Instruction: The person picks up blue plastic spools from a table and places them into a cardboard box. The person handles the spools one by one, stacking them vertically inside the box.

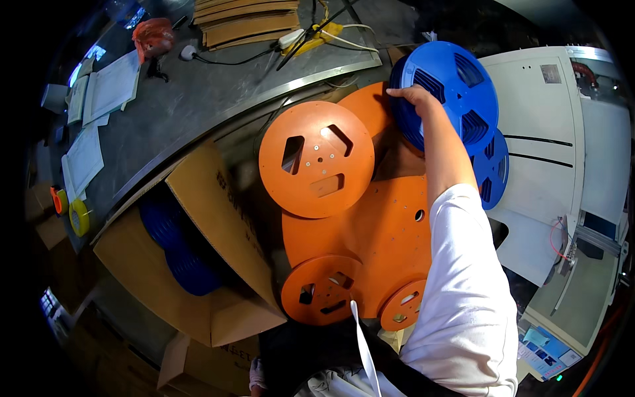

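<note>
My right hand [421, 102] reaches to the far side of an orange machine and grips a stack of blue plastic reels [473, 99]. Its thumb lies along the reels' left edge, while the other fingers are hidden at the slots. More blue reels [491, 173] sit just below and behind that stack. Left of the hand stands a large orange disc [316, 142] with three cut-outs, with another orange disc [370, 106] partly behind it. What appears to be my left hand [257, 376] hangs low by my body at the bottom edge, its fingers not clear.
On the left, an open cardboard box [218, 198] holds blue reels [188, 268]. Smaller orange discs [322, 291] are mounted nearest me. The metal table [218, 99] carries papers, tape rolls, flat cardboard [245, 20] and a power cable. A white cabinet [536, 119] stands at right.
</note>
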`<state>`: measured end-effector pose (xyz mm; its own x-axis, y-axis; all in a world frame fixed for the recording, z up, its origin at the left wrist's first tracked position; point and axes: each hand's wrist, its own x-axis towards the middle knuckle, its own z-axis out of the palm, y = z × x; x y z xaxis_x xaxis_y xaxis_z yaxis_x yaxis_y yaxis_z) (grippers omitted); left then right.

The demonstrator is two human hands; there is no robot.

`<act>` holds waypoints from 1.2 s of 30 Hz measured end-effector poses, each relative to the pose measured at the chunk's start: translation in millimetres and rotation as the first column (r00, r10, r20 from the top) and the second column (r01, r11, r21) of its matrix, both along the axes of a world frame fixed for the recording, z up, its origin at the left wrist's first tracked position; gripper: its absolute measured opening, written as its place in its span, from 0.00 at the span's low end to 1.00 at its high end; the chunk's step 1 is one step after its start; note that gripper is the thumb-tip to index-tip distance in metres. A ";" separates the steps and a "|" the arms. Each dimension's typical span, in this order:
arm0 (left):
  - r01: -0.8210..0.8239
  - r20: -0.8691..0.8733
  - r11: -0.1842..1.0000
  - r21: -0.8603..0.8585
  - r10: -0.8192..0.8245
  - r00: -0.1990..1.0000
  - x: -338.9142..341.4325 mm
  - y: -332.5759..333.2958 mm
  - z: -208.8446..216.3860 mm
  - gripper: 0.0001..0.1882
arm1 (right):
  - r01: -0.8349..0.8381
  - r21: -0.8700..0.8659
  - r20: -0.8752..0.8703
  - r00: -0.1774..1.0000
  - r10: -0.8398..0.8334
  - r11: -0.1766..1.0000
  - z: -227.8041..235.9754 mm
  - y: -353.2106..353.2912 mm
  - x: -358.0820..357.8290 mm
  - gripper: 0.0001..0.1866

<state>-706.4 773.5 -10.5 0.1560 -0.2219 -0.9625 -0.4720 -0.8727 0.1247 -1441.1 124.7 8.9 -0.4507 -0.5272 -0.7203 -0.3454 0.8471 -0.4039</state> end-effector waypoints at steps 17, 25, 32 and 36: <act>0.775 0.248 0.483 -0.407 -0.758 0.603 67.3 -77.0 13.7 0.21 | -0.434 -0.052 -0.231 0.881 0.412 0.899 46.0 213.0 84.6 0.34; 0.250 0.125 0.941 -0.228 -0.226 0.966 -47.0 -232.5 83.3 0.27 | 0.518 -0.418 0.711 0.698 -0.085 0.746 232.3 324.5 208.9 0.18; 0.280 0.220 0.486 -0.828 -0.178 0.959 -41.7 -309.9 137.7 0.27 | 0.876 -0.074 0.968 -0.052 0.245 0.476 254.4 419.3 332.7 0.26; 0.261 0.251 0.160 -0.952 -0.078 0.965 -28.0 -351.4 231.0 0.29 | 0.852 -0.125 0.942 -0.060 0.331 0.508 277.5 423.4 394.8 0.26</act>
